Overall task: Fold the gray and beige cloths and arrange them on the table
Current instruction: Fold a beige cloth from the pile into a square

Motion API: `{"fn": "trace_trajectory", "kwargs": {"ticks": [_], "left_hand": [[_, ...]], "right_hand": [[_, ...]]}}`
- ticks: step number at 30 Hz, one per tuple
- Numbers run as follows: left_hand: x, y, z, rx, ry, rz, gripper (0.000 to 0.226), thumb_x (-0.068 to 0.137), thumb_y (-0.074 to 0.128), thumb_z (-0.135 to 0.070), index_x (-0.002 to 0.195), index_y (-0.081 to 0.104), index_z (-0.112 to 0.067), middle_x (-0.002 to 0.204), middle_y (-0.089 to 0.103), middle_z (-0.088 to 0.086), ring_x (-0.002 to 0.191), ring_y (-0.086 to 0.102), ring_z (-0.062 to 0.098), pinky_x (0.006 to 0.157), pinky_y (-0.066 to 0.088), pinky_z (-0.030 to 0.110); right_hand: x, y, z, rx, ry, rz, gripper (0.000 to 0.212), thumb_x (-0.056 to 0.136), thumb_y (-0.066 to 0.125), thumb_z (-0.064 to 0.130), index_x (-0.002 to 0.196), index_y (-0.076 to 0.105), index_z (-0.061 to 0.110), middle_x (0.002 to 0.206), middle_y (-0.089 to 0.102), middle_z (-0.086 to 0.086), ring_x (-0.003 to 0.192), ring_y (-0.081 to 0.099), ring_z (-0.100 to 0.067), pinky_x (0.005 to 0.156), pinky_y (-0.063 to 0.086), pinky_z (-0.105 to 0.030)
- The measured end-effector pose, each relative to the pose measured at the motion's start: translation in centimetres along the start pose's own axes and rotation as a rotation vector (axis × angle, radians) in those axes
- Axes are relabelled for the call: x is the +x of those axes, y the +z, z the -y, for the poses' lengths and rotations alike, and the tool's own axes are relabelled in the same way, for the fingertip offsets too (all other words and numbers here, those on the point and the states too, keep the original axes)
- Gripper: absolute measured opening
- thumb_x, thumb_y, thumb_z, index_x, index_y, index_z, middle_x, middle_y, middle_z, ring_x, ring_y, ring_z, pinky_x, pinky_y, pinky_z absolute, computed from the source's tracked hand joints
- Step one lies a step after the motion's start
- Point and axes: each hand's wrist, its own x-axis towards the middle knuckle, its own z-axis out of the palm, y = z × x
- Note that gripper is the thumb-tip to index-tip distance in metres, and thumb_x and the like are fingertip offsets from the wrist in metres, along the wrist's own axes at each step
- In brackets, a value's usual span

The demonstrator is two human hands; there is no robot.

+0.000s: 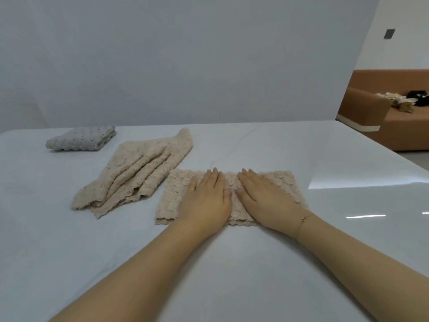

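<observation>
A beige textured cloth (173,194) lies as a wide folded strip on the white table (278,263), near the middle. My left hand (206,198) and my right hand (264,196) press flat on it side by side, fingers straight and pointing away from me. A second beige cloth (139,173) lies loosely rumpled to the left of it, stretched diagonally. Farther back on the left sits a gray cloth (81,138) folded into a small thick rectangle.
The table's right edge (394,156) runs diagonally. Beyond it stands an orange-brown sofa (371,117) with light and dark items on its seat. A plain pale wall (185,54) rises behind the table.
</observation>
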Motion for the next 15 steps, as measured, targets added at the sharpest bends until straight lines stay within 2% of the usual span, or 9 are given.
{"fn": "trace_trajectory", "kwargs": {"ticks": [6, 11, 15], "left_hand": [[-0.3, -0.1, 1.3, 0.01, -0.079, -0.008, 0.055, 0.101, 0.01, -0.037, 0.152, 0.001, -0.021, 0.16, -0.004, -0.002, 0.146, -0.007, 0.012, 0.118, -0.007, 0.038], [-1.1, -0.6, 3.8, 0.012, -0.112, -0.017, 0.054, 0.101, 0.011, -0.038, 0.152, 0.003, -0.023, 0.16, -0.002, -0.003, 0.147, -0.005, 0.012, 0.118, -0.004, 0.037], [-1.3, -0.6, 4.9, -0.017, -0.149, 0.005, 0.057, 0.099, 0.012, -0.045, 0.152, 0.003, -0.026, 0.16, -0.001, -0.003, 0.147, -0.004, 0.016, 0.119, -0.002, 0.04]], "right_hand": [[-0.5, 0.0, -1.0, -0.048, 0.035, 0.006, 0.061, 0.1, 0.016, 0.047, 0.152, 0.009, 0.016, 0.16, 0.005, 0.0, 0.147, -0.001, -0.01, 0.116, -0.005, -0.027], [-1.6, -0.6, -2.9, -0.054, 0.079, 0.017, 0.074, 0.093, 0.016, 0.06, 0.152, 0.011, 0.016, 0.16, 0.009, 0.0, 0.147, 0.001, -0.011, 0.118, -0.002, -0.028], [-3.1, -1.7, -4.9, 0.014, 0.149, 0.041, 0.073, 0.094, 0.021, 0.06, 0.152, 0.008, 0.017, 0.16, 0.005, 0.003, 0.146, -0.002, -0.007, 0.116, -0.003, -0.024]]}}
